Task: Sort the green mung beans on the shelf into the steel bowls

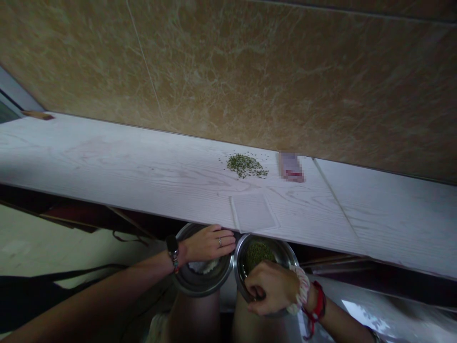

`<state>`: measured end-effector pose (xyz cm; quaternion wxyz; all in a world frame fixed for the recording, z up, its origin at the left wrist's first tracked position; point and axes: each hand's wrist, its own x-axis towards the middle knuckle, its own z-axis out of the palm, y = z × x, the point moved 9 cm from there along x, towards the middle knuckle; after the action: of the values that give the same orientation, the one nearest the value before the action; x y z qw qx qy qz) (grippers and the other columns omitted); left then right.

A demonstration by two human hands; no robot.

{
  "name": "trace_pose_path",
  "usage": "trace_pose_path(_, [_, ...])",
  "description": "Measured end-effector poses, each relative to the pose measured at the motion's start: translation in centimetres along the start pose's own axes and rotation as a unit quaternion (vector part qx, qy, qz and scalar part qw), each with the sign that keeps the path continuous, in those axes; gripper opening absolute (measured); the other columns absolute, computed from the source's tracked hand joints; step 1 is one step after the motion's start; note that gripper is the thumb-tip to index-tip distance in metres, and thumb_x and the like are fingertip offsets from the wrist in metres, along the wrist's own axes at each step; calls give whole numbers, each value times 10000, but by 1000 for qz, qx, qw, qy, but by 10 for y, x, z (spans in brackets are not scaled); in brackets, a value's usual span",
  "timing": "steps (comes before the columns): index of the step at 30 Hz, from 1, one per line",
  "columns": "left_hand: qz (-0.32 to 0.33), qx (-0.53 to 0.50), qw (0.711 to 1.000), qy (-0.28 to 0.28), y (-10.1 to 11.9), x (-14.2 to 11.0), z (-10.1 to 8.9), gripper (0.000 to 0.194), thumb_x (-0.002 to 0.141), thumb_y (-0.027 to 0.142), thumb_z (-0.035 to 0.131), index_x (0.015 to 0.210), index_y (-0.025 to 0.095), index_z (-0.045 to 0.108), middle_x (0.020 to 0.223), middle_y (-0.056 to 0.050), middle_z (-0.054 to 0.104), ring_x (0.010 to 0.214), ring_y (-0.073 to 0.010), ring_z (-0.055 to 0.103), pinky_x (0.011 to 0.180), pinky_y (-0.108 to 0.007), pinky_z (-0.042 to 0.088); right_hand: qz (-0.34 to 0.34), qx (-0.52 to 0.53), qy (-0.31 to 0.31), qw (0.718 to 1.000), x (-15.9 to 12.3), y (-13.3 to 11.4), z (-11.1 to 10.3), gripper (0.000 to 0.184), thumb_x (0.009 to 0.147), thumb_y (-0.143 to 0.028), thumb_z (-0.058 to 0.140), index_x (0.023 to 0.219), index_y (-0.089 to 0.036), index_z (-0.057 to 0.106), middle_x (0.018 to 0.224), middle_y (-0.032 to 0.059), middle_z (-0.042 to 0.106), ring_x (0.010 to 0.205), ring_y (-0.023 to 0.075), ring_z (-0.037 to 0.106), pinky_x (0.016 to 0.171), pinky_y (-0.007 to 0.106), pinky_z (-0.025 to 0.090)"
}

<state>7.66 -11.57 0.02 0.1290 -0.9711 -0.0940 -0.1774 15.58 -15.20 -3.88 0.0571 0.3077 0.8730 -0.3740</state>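
My left hand [210, 244] is stretched out over a metal bowl [205, 287] on my lap, its fingers together and reaching to the bowl's right edge. Something white [204, 267] lies in that bowl, partly hidden under the hand. My right hand [269, 287] is curled at the near side of a second metal bowl [287, 250]. Its fingers are bent in, and whether they hold anything is hidden. Small green seed-like bits [259, 254] fill part of this bowl. A flat clear plastic tray or bag [255, 212] lies on the white ledge, just beyond the bowls.
On the white wood-grain ledge [171, 166] is a loose scatter of green bits [246, 165]. A small blurred packet [291, 166] rests right of them. Behind rises a brown marbled wall [228, 71]. A brown piece [37, 115] sits at the ledge's far left.
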Motion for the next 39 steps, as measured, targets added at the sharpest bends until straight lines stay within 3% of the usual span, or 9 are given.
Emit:
trace_pose_path(7, [3, -7, 999, 47, 1, 3, -10, 111, 948, 140, 565, 997, 171, 659, 1010, -49, 707, 987, -154, 603, 804, -278, 410, -13, 4, 10, 1000, 1, 5, -11, 266, 803, -364, 701, 639, -170, 622, 585, -46, 544, 549, 78, 458, 512, 200, 328])
trace_pose_path(19, [-6, -14, 1000, 16, -6, 6, -10, 107, 958, 138, 543, 960, 183, 640, 932, -43, 689, 886, -149, 601, 757, -277, 410, -30, -89, 99, 991, -5, 2, -50, 226, 905, -330, 588, 756, -181, 669, 666, -14, 642, 608, 100, 545, 559, 224, 369])
trace_pose_path(23, [-37, -7, 998, 59, -21, 10, -24, 147, 982, 174, 483, 943, 168, 625, 896, -46, 676, 845, -153, 604, 721, -274, 434, -57, -128, 244, 960, -20, -6, -88, 262, 958, -311, 492, 804, -186, 663, 687, -3, 655, 625, 101, 574, 587, 218, 426])
trace_pose_path(25, [-82, 1, 993, 79, -35, 11, -30, 179, 990, 198, 452, 940, 160, 620, 892, -53, 674, 833, -160, 610, 718, -276, 455, -67, -178, 337, 922, -32, -10, -111, 265, 972, -306, 453, 879, -181, 667, 752, 28, 679, 699, 123, 609, 649, 241, 477])
trace_pose_path(27, [-130, 9, 987, 91, -48, 11, -33, 183, 982, 208, 448, 949, 157, 621, 893, -64, 671, 855, -172, 621, 732, -279, 474, -74, -260, 390, 880, -38, -13, -122, 246, 960, -312, 472, 1006, -164, 663, 917, 94, 712, 870, 178, 644, 761, 316, 523])
trace_pose_path(29, [-175, 26, 979, 103, -58, 7, -36, 181, 965, 193, 453, 995, 151, 628, 917, -79, 673, 885, -188, 628, 764, -301, 488, -66, -336, 400, 850, -37, -11, -123, 296, 930, -331, 530, 1126, -134, 632, 1109, 162, 693, 1033, 241, 635, 846, 401, 534])
trace_pose_path(31, [-177, 32, 980, 89, -58, 5, -33, 185, 950, 183, 462, 1018, 154, 632, 973, -95, 677, 938, -201, 628, 791, -319, 490, -51, -381, 382, 840, -30, -3, -116, 342, 905, -335, 571, 1180, -137, 609, 1211, 177, 661, 1117, 269, 615, 901, 454, 526])
trace_pose_path(35, [-163, 29, 983, 82, -54, 0, -33, 180, 940, 181, 481, 1029, 157, 635, 1010, -98, 684, 990, -209, 627, 819, -332, 484, -31, -399, 362, 842, -22, 9, -103, 346, 899, -298, 571, 1210, -148, 595, 1231, 168, 658, 1157, 263, 605, 940, 467, 521])
trace_pose_path(39, [-193, 24, 981, 24, -69, -2, -29, 216, 943, 173, 475, 1099, 155, 624, 1065, -104, 682, 1038, -207, 623, 857, -329, 485, -60, -381, 371, 845, -24, -2, -98, 300, 922, -250, 514, 1192, -159, 605, 1201, 152, 672, 1156, 242, 606, 969, 458, 509])
